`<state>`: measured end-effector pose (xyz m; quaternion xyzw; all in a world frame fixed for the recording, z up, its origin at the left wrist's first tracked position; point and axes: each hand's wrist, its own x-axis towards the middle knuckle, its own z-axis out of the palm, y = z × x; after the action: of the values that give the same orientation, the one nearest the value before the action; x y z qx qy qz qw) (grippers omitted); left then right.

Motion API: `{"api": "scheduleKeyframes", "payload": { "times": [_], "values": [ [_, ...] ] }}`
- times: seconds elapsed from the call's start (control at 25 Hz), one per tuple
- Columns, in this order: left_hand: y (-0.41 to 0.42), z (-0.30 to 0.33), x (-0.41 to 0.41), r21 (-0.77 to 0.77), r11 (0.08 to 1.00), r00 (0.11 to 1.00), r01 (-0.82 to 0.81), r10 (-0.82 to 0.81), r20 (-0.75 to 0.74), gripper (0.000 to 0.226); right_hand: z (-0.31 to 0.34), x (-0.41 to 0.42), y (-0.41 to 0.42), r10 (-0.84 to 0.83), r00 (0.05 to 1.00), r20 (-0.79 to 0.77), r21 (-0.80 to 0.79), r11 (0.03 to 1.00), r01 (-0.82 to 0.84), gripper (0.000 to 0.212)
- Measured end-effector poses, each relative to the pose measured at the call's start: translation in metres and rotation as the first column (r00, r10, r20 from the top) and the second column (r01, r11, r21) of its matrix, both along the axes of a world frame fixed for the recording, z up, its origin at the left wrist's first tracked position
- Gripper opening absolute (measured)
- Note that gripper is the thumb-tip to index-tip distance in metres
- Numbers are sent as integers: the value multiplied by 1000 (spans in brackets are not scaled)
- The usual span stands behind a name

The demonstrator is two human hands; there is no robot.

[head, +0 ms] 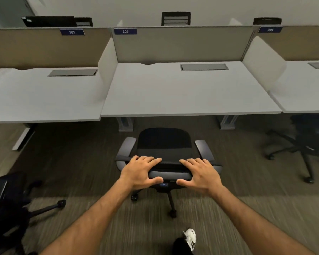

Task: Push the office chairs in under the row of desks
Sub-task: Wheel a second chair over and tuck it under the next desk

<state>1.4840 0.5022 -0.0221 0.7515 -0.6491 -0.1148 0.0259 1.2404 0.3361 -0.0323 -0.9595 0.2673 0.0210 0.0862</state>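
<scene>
Head view: both hands gripped the top of a chair's [164, 144] backrest at centre frame, left hand [139, 171] and right hand [201, 173] with fingers spread over the rim, thumbs behind. The chair stood just short of the middle worktop [173, 92]. An off-line push risked its armrests catching the edge. No containers appeared.

There is one view only — a wide-angle camera on the person's head, looking forward and steeply down. It sits close above both forearms, which reach in from the bottom edge. Straight ahead it faces the middle surface [182, 92] and its partition; the carpet [81, 162] fills the lower half — edges bend with the lens.
</scene>
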Motion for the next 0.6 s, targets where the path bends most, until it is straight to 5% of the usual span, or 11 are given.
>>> {"api": "scheduleKeyframes", "payload": {
  "times": [0.6],
  "values": [
    [-150,6,45,12,999,999,-48,48,8,94,6,53,-158,42,999,-9,32,999,-41,103]
  ]
}}
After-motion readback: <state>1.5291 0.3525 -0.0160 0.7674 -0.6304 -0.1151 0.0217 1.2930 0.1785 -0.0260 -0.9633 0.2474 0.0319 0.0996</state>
